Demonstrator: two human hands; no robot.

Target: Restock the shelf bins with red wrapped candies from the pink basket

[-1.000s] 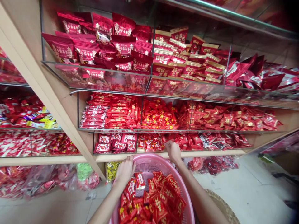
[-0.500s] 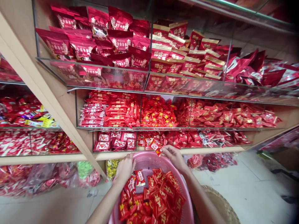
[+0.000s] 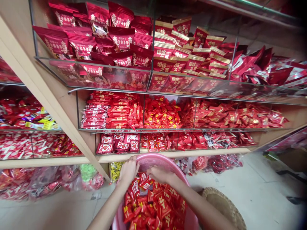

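My left hand point(image 3: 129, 169) grips the far left rim of a pink plastic basket point(image 3: 176, 164), its fingers curled over the edge. My right hand point(image 3: 158, 174) is inside the basket, low over the sweets, back of the hand upward. Its fingers bend down and their tips are partly hidden, so I cannot tell whether they still touch anything. Just below them lies a red and white wrapped candy point(image 3: 145, 184). Many red candy packets point(image 3: 163, 204) with gold lettering cover the basket's bottom.
Shelves with clear-fronted bins stand ahead, holding red candy packets point(image 3: 121, 38), gold-edged packets point(image 3: 165, 64) and small sweets point(image 3: 163, 116). The lowest bin row point(image 3: 157, 142) is just beyond the basket. Bagged sweets point(image 3: 222, 163) lie below the shelf. A woven round basket point(image 3: 224, 204) stands at right.
My right hand has moved from the lowest bin's front edge down and left into the basket, with the candy it held. Another candy now lies under its fingers. My left hand stays on the rim.
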